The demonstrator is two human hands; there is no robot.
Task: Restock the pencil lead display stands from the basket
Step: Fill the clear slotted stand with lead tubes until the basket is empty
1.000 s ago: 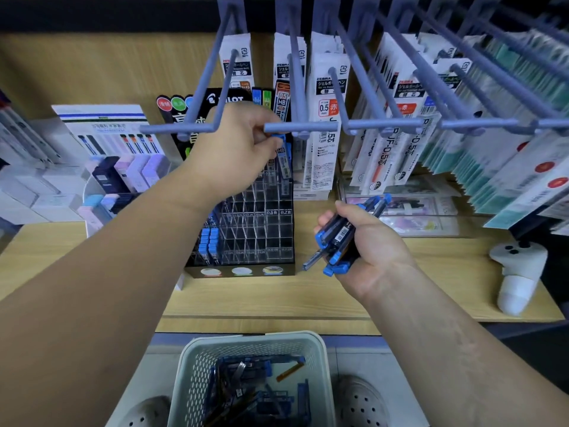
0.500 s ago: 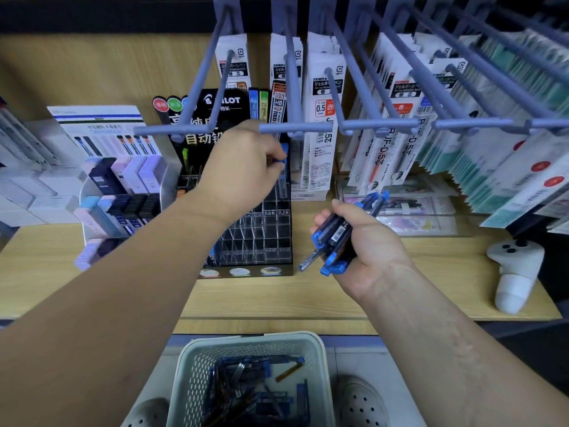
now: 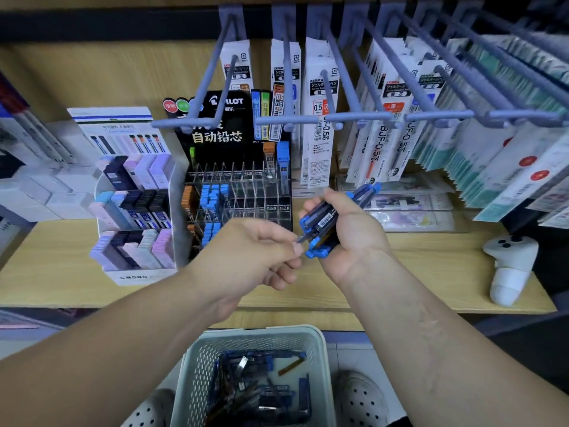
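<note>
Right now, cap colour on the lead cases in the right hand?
Blue, on the lead cases; head view.

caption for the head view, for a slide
Right hand grips a bundle of blue-capped lead cases; left hand pinches one, before the black display stand.

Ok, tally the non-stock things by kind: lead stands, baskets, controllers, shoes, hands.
Lead stands: 2 (black stand, white stand)
Basket: 1
Controller: 1
Shoes: 2 (left shoe, right shoe)
Hands: 2 (left hand, right hand)
Total: 8
</note>
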